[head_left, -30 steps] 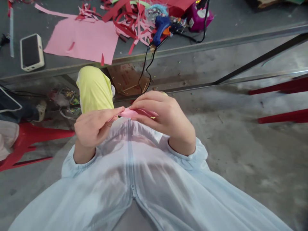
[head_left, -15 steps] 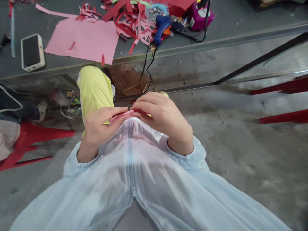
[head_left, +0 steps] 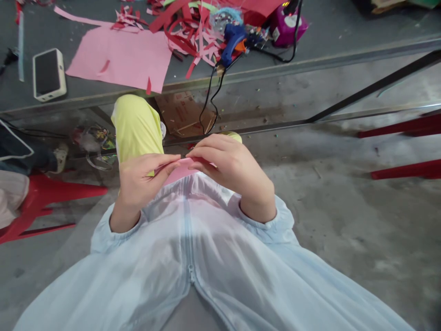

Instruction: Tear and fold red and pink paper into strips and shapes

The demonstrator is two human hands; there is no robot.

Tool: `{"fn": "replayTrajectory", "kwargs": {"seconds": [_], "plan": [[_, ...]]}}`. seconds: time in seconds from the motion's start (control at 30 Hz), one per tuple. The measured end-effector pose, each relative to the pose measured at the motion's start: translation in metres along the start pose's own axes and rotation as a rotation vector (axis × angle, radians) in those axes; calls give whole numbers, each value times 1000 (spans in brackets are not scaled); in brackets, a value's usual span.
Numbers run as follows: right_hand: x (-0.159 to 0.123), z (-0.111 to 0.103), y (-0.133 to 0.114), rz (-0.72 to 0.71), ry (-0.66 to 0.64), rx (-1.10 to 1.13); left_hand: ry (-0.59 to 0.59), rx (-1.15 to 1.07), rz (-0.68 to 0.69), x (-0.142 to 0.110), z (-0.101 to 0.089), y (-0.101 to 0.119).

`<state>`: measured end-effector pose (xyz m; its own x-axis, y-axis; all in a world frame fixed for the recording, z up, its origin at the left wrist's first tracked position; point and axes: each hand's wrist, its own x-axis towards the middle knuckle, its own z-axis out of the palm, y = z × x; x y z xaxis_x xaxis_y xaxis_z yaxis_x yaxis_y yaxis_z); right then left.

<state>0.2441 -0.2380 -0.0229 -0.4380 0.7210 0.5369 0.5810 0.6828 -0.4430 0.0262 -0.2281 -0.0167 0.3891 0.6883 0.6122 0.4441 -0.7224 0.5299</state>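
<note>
Close to my jacket front, both hands pinch a piece of pink paper. My left hand grips its left part between thumb and fingers. The fingertips of my right hand close on the top right part. A short stretch of the paper's upper edge shows between the two hands; its lower part disappears behind the pale blue jacket. My palms and fingers cover both ends of it.
On the grey table ahead lie a large pink sheet, a pile of red and pink paper strips, a blue glue gun, a purple box and a white-framed phone-like device. Red stools stand on the floor.
My left hand has shifted slightly left and its fingers have closed more. More of the pink paper now shows flat between the hands. My right hand has barely moved.
</note>
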Motion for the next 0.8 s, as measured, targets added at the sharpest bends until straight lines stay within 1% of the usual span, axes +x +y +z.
{"fn": "replayTrajectory", "kwargs": {"seconds": [0.17, 0.27, 0.4, 0.53, 0.7, 0.8], "plan": [[0, 0, 0, 10, -17, -7, -13, 18, -14, 0, -1, 1], [0, -1, 0, 4, -23, -18, -54, 23, -77, -1, -1, 2], [1, -1, -1, 8, -79, -31, -93, -4, -153, -2, 0, 2], [2, -1, -2, 22, -110, -38, -96, -19, -166, -1, 3, 3], [2, 2, -3, 15, -51, -9, -61, -32, -186, 0, 8, 4], [2, 1, -2, 27, -53, 9, -45, -54, -195, -1, 9, 4]]}}
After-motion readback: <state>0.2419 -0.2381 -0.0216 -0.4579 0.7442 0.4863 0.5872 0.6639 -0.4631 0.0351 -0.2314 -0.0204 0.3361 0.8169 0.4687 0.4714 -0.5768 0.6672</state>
